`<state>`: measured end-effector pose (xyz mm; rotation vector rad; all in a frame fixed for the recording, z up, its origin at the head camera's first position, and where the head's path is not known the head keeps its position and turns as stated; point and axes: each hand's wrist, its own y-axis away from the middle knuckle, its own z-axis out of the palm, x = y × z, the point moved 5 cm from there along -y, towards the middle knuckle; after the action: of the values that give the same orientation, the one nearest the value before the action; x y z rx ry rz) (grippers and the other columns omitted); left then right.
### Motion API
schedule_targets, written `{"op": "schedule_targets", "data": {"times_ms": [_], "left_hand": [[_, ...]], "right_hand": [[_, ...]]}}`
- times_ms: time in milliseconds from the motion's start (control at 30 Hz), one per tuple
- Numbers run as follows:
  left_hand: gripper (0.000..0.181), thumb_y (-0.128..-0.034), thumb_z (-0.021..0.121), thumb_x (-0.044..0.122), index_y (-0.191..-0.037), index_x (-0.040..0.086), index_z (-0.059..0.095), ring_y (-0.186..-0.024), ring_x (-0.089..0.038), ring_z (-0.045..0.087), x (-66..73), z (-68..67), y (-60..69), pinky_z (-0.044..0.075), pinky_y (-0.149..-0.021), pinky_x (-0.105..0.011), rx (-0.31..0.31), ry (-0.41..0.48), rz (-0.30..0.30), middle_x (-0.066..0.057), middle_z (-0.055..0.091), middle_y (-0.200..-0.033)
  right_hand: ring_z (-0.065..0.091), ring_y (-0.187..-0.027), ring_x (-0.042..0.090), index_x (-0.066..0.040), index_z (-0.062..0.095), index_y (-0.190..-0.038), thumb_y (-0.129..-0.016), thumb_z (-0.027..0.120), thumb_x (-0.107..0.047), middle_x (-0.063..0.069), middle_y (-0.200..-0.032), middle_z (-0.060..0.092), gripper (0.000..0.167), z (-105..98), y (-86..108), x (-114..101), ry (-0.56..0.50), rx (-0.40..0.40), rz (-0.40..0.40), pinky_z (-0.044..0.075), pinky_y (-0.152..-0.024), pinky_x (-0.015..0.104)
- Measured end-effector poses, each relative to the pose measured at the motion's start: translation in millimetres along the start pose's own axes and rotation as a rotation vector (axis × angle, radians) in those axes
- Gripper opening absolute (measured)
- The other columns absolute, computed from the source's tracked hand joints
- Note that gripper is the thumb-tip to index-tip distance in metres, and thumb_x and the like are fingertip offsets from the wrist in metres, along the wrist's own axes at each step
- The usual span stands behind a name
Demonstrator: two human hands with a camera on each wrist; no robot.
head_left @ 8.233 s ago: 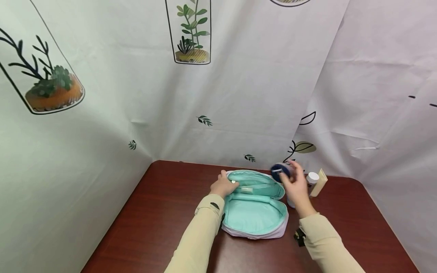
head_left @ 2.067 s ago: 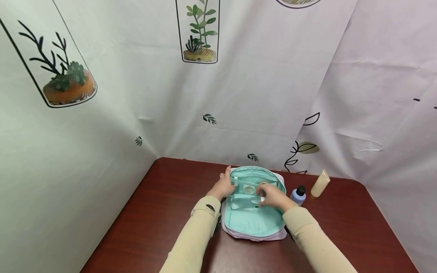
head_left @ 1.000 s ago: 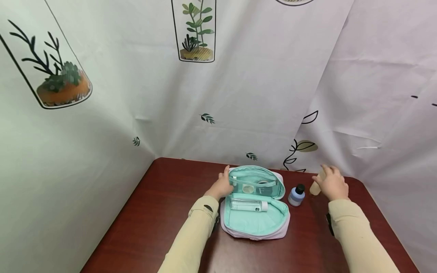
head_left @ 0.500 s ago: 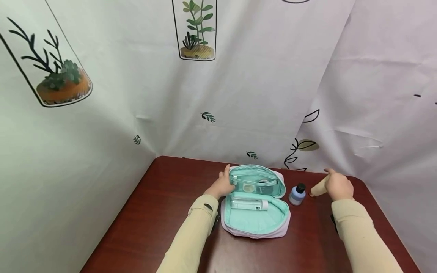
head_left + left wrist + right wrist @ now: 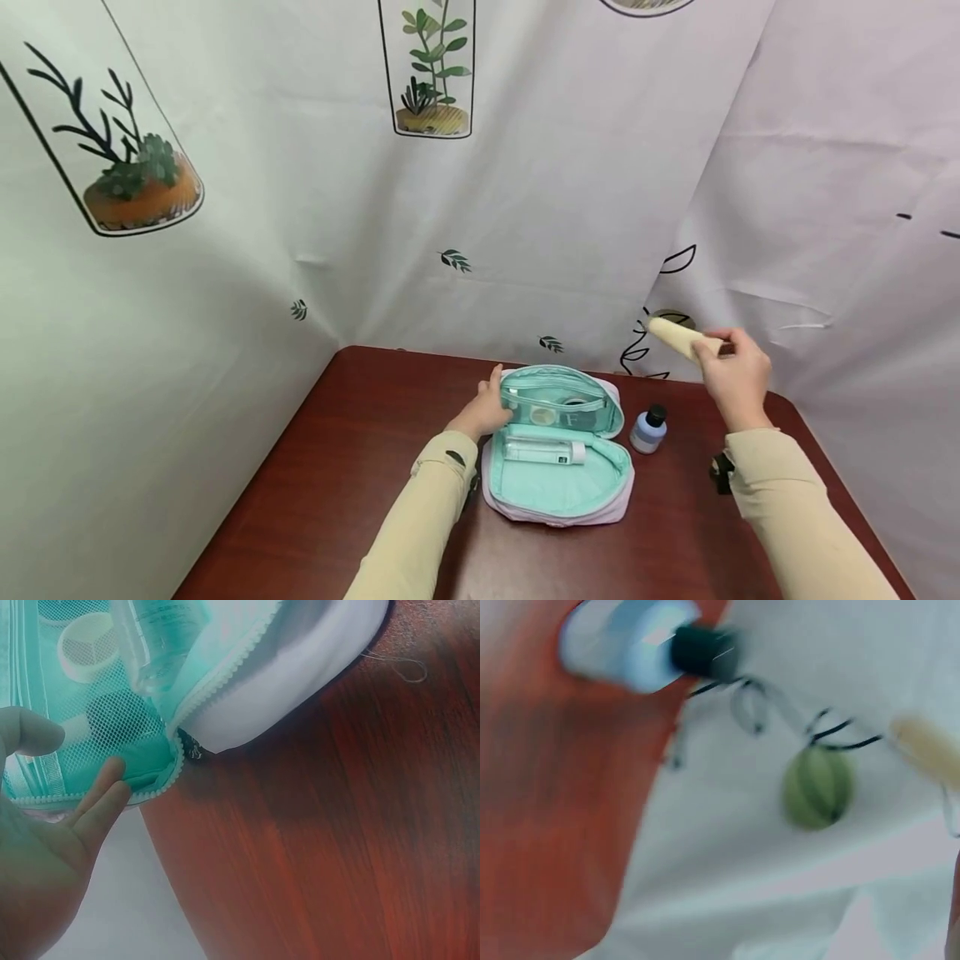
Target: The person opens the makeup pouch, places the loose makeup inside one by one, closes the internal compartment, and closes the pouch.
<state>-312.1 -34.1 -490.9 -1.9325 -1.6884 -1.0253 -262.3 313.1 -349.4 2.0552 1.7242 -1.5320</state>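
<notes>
Head view, and the right hand [image 5: 738,375] pinches a slim cream-coloured tube [image 5: 677,337], held aloft off the glossy red-brown worktop [image 5: 352,467]. Lower down stands a light-blue bottle with a black cap [image 5: 647,434]. Over to the left hand [image 5: 482,410], fingers spread, touching the left edge of an open lilac pouch lined in turquoise fabric [image 5: 558,493]; a clear cylindrical bottle with a white cap [image 5: 542,451] lies in its front half.

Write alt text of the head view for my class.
A person's right hand holds a cream-coloured tube aloft; their left hand touches an open, mint-lined pouch with a clear bottle inside. A blue bottle stands on the table beside the pouch.
</notes>
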Motion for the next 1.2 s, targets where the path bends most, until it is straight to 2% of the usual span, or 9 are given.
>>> {"op": "schedule_targets", "data": {"times_ms": [100,233,300,367,633,733,833,1033,1200], "left_hand": [[0.087,-0.0868,0.058,0.011,-0.149,0.02,-0.001,-0.068,-0.024,0.055,1.5,0.2,0.3,0.042,-0.059,-0.034,-0.005,-0.006,0.001,-0.023,0.023,-0.14],[0.085,-0.0874,0.058,0.01,-0.149,0.02,0.0,-0.063,-0.024,0.054,4.2,-1.4,2.0,0.04,-0.056,-0.034,-0.007,-0.001,-0.008,-0.023,0.021,-0.141],[0.085,-0.0879,0.057,0.01,-0.149,0.02,0.0,-0.06,-0.023,0.053,4.3,-1.5,1.9,0.039,-0.053,-0.033,-0.01,-0.001,-0.01,-0.024,0.021,-0.142],[0.084,-0.0882,0.057,0.009,-0.149,0.02,0.0,-0.056,-0.022,0.05,3.7,-1.3,1.4,0.037,-0.051,-0.033,-0.014,-0.004,-0.012,-0.024,0.02,-0.142],[0.083,-0.0868,0.056,0.008,-0.149,0.019,0.002,-0.056,-0.021,0.048,1.6,0.5,0.3,0.037,-0.051,-0.032,-0.022,-0.006,-0.003,-0.024,0.022,-0.14],[0.083,-0.0861,0.057,0.007,-0.149,0.018,0.003,-0.059,-0.023,0.051,2.3,-0.1,0.2,0.038,-0.053,-0.033,-0.015,0.002,0.002,-0.025,0.023,-0.139],[0.084,-0.0848,0.056,0.005,-0.149,0.018,0.004,-0.057,-0.023,0.05,4.0,-1.5,0.5,0.038,-0.051,-0.033,-0.019,0.017,0.005,-0.026,0.023,-0.138],[0.081,-0.0878,0.055,0.008,-0.149,0.022,0.003,-0.053,-0.02,0.046,1.1,-1.8,-1.5,0.036,-0.049,-0.031,-0.033,0.014,-0.008,-0.024,0.021,-0.14],[0.081,-0.0865,0.057,0.009,-0.148,0.021,0.005,-0.062,-0.023,0.051,-0.1,-2.0,-2.8,0.039,-0.053,-0.033,-0.022,-0.002,-0.005,-0.023,0.023,-0.139]], "right_hand": [[0.053,-0.063,0.003,0.001,0.066,-0.094,-0.079,0.073,-0.012,0.006,-0.078,0.061,0.021,17,4.3,-19,-0.142,-0.219,-0.064,0.043,-0.053,0.018],[0.053,-0.066,0.012,-0.002,0.065,-0.085,-0.075,0.074,-0.009,0.006,-0.08,0.062,0.015,52,26.0,-34,-0.143,-0.629,-0.127,0.046,-0.054,0.027],[0.053,-0.066,0.016,-0.006,0.065,-0.081,-0.073,0.075,-0.008,0.006,-0.079,0.062,0.013,70,41.0,-36,-0.12,-0.766,-0.163,0.046,-0.056,0.03],[0.054,-0.067,0.016,-0.008,0.063,-0.076,-0.071,0.076,-0.007,0.005,-0.079,0.062,0.014,85,55.1,-37,-0.112,-0.842,-0.191,0.046,-0.057,0.03],[0.054,-0.068,0.013,-0.011,0.055,-0.07,-0.075,0.072,-0.002,0.0,-0.081,0.06,0.019,126,95.2,-40,-0.129,-0.983,-0.263,0.044,-0.056,0.028],[0.054,-0.072,0.011,-0.013,0.053,-0.07,-0.074,0.069,0.001,-0.004,-0.077,0.057,0.021,135,107.5,-43,-0.084,-1.01,-0.356,0.043,-0.06,0.028],[0.048,-0.065,0.008,-0.013,0.05,-0.068,-0.071,0.064,0.005,-0.006,-0.068,0.049,0.024,142,118.4,-45,-0.007,-1.017,-0.45,0.039,-0.057,0.026],[0.031,-0.053,0.006,-0.016,0.044,-0.067,-0.068,0.068,0.0,-0.008,-0.058,0.038,0.029,151,134.6,-41,0.169,-1.043,-0.535,0.029,-0.051,0.024],[0.029,-0.051,0.005,-0.017,0.044,-0.066,-0.065,0.068,-0.001,-0.009,-0.056,0.036,0.029,155,141.8,-37,0.211,-1.038,-0.579,0.027,-0.049,0.023]]}}
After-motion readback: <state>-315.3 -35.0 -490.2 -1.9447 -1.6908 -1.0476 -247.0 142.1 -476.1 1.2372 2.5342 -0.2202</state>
